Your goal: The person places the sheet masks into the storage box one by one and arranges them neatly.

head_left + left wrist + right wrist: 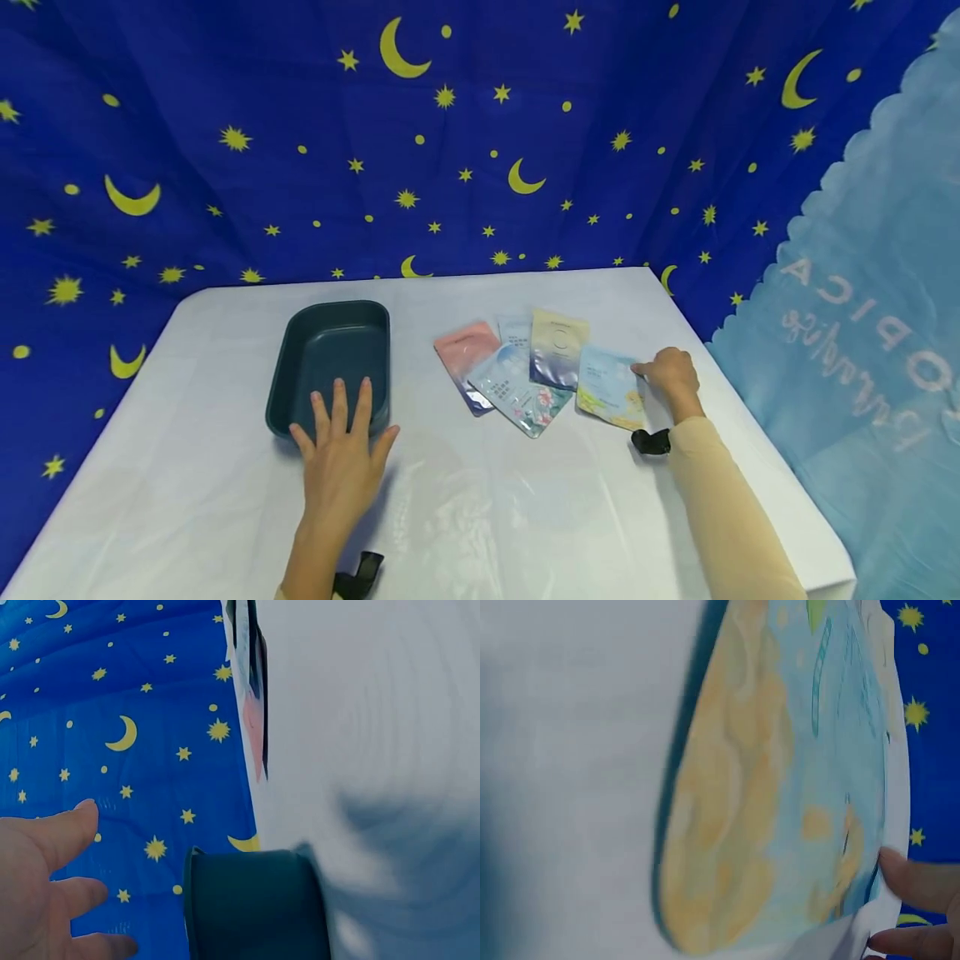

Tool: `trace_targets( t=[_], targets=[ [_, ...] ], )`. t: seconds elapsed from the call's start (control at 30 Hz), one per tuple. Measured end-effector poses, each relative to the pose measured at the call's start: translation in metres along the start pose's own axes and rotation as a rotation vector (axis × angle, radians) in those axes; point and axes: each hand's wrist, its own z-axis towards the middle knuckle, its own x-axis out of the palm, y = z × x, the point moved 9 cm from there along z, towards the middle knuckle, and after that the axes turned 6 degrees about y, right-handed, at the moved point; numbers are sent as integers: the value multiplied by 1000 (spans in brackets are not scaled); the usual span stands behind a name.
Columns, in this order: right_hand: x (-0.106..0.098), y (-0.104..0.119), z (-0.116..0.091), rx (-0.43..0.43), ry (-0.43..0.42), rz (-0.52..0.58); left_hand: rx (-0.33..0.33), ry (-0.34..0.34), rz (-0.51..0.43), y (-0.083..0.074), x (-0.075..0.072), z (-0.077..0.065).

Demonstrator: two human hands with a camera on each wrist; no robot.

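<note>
My right hand [673,379] pinches the right edge of a light blue and yellow sheet-mask packet [611,387] between thumb and finger. Up close in the right wrist view, the same packet [780,787] fills the middle, its edge between the fingertips. Beside it lie several more packets: a cream and purple one [560,346], a floral blue one [517,392], a pink one [467,346] and a pale one [513,330] partly covered. On the left, my left hand [341,475] spreads its fingers over the near end of a dark teal tray [330,350], holding nothing.
A white-covered table [480,517] bears everything. Behind it hangs a dark blue curtain [465,133] with yellow moons and stars, and a light blue printed cloth [862,333] hangs at the right. Black straps [651,442] sit at the wrists.
</note>
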Motion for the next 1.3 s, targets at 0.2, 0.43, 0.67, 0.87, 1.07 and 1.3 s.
trace_targets(
  t=[0.2, 0.43, 0.67, 0.87, 1.07, 1.3],
  targets=[
    [-2, -1, 5, 25, -62, 19, -16, -33, -20, 13, -6, 5],
    [-2, 2, 4, 72, -124, 76, -144, -84, -76, 58, -22, 12],
    [-2, 3, 3, 94, -106, 94, -282, -48, -120, 100, -19, 17],
    [-1, 2, 6, 114, -21, 52, -310, -37, -191, 111, -13, 22],
    [-3, 11, 6, 46, -9, -28, -359, -87, -275, 120, -12, 26],
    [-7, 10, -1, -43, -69, -47, -345, -317, -296, 126, -25, 22]
  ],
)
